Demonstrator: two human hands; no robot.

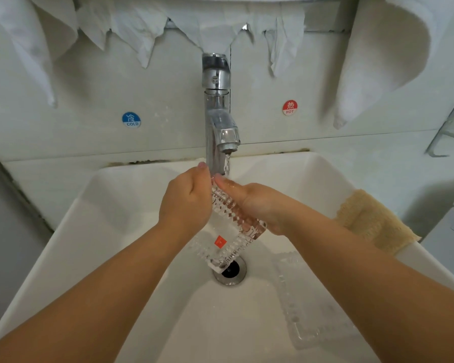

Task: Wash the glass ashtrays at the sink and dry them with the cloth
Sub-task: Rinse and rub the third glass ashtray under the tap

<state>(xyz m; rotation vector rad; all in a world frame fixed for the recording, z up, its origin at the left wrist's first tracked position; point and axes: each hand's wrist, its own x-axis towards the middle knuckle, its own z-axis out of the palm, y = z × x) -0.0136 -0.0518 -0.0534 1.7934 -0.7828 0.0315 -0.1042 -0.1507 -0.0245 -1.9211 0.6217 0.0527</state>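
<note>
Two cut-glass ashtrays at the white sink (pixel 131 231).
One clear ashtray (pixel 231 221), faceted and bearing a small red sticker, is tilted on edge above the sink's drain under the running tap; the second ashtray (pixel 307 305) lies flat in the basin, right of the drain.
</note>
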